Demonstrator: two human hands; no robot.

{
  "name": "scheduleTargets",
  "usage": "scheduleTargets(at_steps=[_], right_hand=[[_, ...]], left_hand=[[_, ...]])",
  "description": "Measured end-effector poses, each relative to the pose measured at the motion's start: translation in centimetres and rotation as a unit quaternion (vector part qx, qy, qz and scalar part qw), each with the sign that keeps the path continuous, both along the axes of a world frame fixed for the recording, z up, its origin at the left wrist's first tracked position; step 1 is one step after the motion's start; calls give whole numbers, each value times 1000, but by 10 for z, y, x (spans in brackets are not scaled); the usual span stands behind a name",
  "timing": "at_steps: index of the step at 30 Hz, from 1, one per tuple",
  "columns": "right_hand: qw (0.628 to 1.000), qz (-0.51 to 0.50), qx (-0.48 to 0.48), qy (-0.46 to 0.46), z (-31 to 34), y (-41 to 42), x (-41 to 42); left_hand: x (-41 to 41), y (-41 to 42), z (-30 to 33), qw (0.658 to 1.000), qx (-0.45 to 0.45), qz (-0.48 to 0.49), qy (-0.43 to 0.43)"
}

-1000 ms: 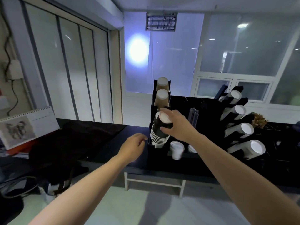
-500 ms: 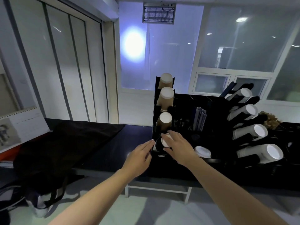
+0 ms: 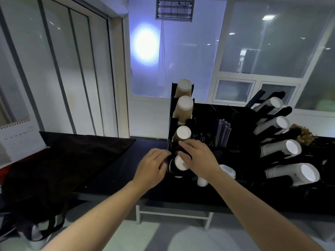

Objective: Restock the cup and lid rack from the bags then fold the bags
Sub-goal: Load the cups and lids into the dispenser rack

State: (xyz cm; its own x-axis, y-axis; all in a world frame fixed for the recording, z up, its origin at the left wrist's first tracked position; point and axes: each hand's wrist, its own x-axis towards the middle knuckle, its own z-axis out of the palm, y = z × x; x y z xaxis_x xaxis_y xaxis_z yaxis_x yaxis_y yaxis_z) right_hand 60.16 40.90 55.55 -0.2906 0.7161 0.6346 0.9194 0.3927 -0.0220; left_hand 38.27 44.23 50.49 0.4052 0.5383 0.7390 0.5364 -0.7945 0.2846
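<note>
Two bare forearms reach over a dark desk point(image 3: 112, 171). Left hand point(image 3: 151, 167) rests open beside the rack point(image 3: 171, 124); right hand point(image 3: 199, 159), fingers spread, presses a stack of paper cups point(image 3: 179, 163) into the lowest slot. Light, crushable; best held around the sides.

— What's the person wearing on the arms?
— Nothing that shows. Both forearms are bare from the bottom edge of the view up to the wrists, no sleeves in sight.
— Anything on the hands?
— The left hand point(image 3: 151, 167) and right hand point(image 3: 201, 159) are bare too: no gloves, and no watch or band at either wrist.
</note>
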Motion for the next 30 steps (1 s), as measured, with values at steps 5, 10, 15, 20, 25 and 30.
scheduleTargets(at_steps=[5,10,15,20,25,30], right_hand=[[987,0,146,69,81,34,-4],[995,-83,-45,39,141,92,3],[982,-110,-156,14,150,136,20],[985,-119,-123,28,140,154,27],[986,-106,-120,43,131,150,28],[985,-59,-83,136,137,134,26]], left_hand=[[20,38,67,1000,9,22,-18],[49,75,118,998,19,29,58],[62,103,130,986,22,58,158],[60,110,122,989,59,44,132],[59,112,115,989,71,54,118],[64,100,123,989,44,68,127]])
